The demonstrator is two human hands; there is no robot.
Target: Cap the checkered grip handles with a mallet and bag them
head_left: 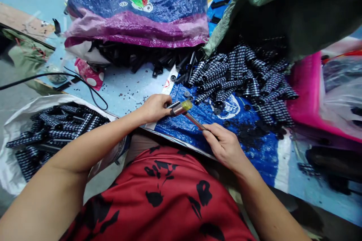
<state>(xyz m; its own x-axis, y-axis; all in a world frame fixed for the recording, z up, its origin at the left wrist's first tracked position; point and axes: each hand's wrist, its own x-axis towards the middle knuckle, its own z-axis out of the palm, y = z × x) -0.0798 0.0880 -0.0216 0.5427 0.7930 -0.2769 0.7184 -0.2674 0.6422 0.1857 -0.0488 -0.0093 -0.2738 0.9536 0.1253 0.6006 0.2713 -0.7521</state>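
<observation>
My left hand (155, 107) is closed around a small dark cylindrical piece (171, 104) held against the edge of a blue woven sheet (249, 147). My right hand (223, 145) grips the thin handle of a small hammer (182, 108) with a metal head and a yellow tip. The hammer head rests right beside the piece in my left hand. A pile of black cylinders with white dotted patterns (243, 79) lies on the blue sheet just beyond the hammer. Small black washers (217, 111) are scattered near the pile.
A white sack (19, 120) at my left holds several patterned cylinders. A purple-and-blue woven bag (138, 11) covers black parts at the back. A green sack (283, 0) hangs over the pile. A pink bin (308, 94) stands right. A black cable (85, 83) crosses the floor.
</observation>
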